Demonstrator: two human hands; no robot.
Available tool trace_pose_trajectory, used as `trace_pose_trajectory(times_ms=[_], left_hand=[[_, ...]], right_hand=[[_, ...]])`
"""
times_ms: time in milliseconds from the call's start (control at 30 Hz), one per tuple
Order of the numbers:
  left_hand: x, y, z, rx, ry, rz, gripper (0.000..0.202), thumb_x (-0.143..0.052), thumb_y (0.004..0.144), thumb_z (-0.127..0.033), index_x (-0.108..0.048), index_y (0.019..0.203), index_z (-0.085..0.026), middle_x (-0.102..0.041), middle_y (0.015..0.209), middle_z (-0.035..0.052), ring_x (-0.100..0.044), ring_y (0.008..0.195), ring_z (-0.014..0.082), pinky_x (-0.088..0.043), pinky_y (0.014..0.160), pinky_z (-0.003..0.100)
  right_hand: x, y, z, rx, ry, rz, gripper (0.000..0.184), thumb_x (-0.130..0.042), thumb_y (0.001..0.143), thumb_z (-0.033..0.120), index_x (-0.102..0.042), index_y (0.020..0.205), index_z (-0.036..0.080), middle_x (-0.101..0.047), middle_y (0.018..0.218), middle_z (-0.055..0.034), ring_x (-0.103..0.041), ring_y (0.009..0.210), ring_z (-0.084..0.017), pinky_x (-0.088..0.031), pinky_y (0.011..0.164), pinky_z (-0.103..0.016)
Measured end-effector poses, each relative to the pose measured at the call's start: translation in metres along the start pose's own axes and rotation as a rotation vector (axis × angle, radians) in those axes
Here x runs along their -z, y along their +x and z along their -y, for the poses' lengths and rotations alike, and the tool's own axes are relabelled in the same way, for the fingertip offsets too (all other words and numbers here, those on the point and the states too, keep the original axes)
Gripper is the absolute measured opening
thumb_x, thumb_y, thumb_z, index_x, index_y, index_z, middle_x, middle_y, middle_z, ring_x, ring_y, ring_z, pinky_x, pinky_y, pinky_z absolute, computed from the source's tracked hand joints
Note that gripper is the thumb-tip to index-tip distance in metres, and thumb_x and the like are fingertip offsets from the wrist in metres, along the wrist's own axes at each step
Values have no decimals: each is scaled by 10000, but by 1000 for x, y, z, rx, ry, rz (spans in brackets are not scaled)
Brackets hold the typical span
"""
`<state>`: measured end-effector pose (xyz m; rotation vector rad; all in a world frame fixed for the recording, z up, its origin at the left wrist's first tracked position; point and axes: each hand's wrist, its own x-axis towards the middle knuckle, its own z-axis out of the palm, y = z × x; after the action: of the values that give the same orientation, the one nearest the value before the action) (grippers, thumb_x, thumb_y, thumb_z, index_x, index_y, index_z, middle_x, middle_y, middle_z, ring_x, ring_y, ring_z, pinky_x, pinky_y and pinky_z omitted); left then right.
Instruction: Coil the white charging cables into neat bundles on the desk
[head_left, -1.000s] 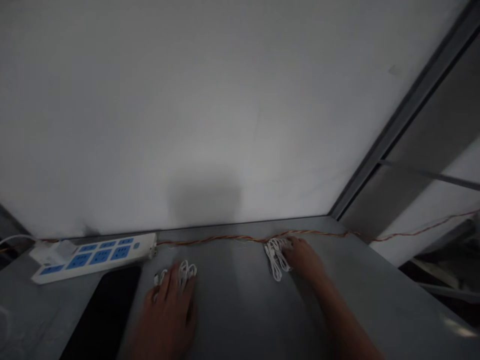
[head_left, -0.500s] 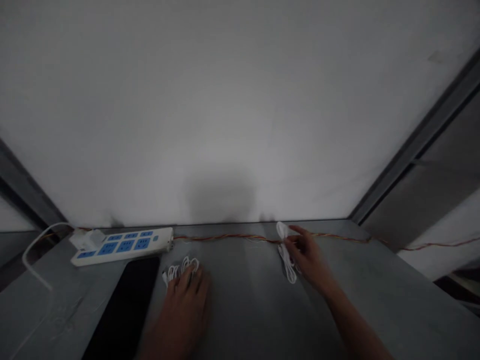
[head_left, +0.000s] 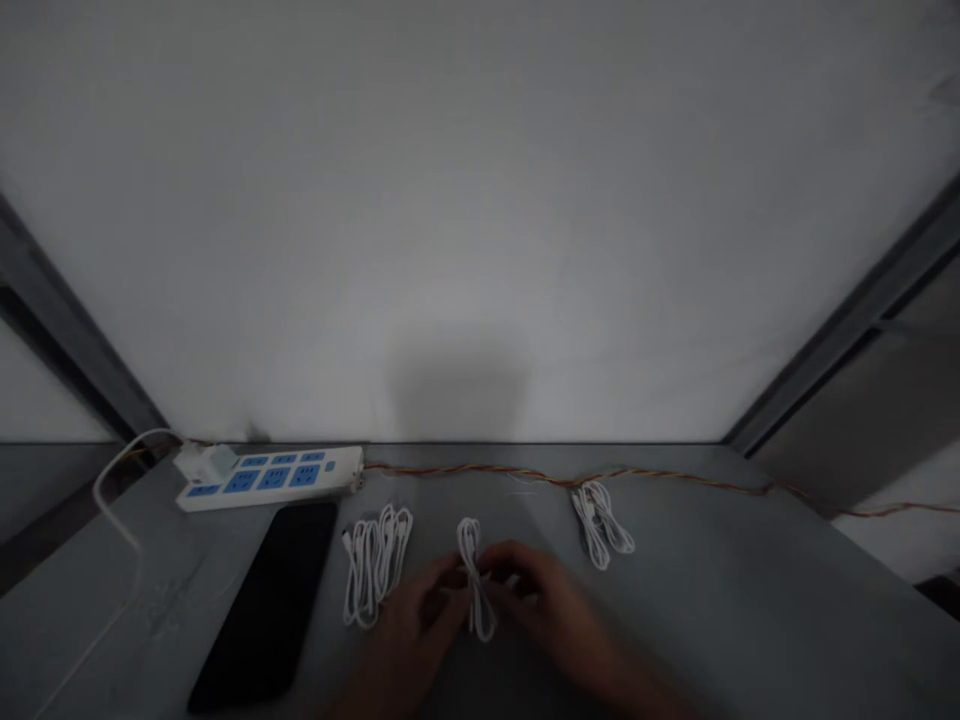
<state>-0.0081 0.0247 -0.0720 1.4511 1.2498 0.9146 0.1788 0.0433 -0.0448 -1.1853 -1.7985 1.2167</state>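
Both my hands meet at the lower middle of the grey table (head_left: 750, 620). My left hand (head_left: 416, 625) and my right hand (head_left: 551, 605) pinch a coiled white cable (head_left: 472, 570) between them. The coil stands up from my fingers and hangs down below them. A larger bundle of white cables (head_left: 373, 560) lies just left of my left hand. Another small white coil (head_left: 602, 520) lies on the table to the right of my right hand.
A white power strip (head_left: 274, 476) with blue sockets lies at the back left, a white plug in its left end. A black phone (head_left: 270, 600) lies in front of it. A twisted red-and-yellow wire (head_left: 675, 480) runs along the back edge under the white wall.
My right hand lifted one white coil from the pile at the right and carried it to the middle. My left hand left the left bundle and joined it. The camera tilted down.
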Motion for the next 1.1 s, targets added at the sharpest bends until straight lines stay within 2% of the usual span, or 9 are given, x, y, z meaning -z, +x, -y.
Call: trace_pose_trajectory(times_ms=[167, 367, 500, 600, 800, 933, 1100], left_hand=[[-1, 4, 1, 53, -56, -41, 335, -647, 799, -342, -675, 1105, -209, -750, 1019, 73, -699, 915, 240, -542, 813, 332], [0, 5, 2, 83, -16, -35, 395, -697, 711, -300, -679, 1087, -178, -737, 912, 56, -661, 744, 202, -525, 708, 301], [2, 5, 2, 65, -70, 13, 357, -718, 698, -302, -700, 1033, -180, -737, 866, 48, -661, 801, 218, -517, 744, 300], [2, 5, 1, 100, -169, 45, 353, -722, 703, -277, -702, 1041, -176, -750, 969, 66, -671, 916, 238, -506, 838, 323], [3, 7, 7, 156, -318, 233, 337, -740, 717, -341, -723, 998, -157, -754, 945, 63, -678, 947, 260, -489, 862, 354], [3, 10, 15, 209, -320, 247, 404, -780, 663, -423, -732, 971, -166, -746, 947, 57, -661, 947, 265, -467, 863, 356], [5, 12, 19, 279, -334, 246, 492, -822, 575, -515, -738, 892, -148, -713, 852, 47, -626, 844, 237, -438, 785, 322]], right_hand=[[0, -1, 0, 16, -66, 9, 158, -601, 865, 210, -692, 993, 225, -733, 889, -7, -654, 767, -170, -476, 689, -264], [1, -2, 1, 21, -138, 14, 156, -627, 850, 198, -726, 970, 218, -742, 846, -8, -652, 735, -167, -475, 676, -252], [1, -2, -1, 87, -168, 32, 205, -606, 870, 185, -744, 1007, 252, -759, 868, -6, -668, 736, -167, -488, 698, -253], [1, -4, -5, 144, -231, 29, 197, -590, 914, 237, -740, 1036, 276, -769, 940, -10, -687, 766, -169, -488, 721, -256], [8, -7, -10, 289, -434, 90, 221, -521, 980, 287, -710, 1095, 298, -750, 896, -4, -680, 781, -148, -461, 706, -234], [16, -7, -2, 359, -542, 142, 238, -485, 998, 314, -704, 1075, 262, -743, 885, -29, -678, 772, -161, -463, 682, -247], [22, -6, 4, 436, -594, 172, 236, -475, 1006, 317, -675, 1125, 278, -745, 997, -24, -686, 851, -159, -473, 740, -246]])
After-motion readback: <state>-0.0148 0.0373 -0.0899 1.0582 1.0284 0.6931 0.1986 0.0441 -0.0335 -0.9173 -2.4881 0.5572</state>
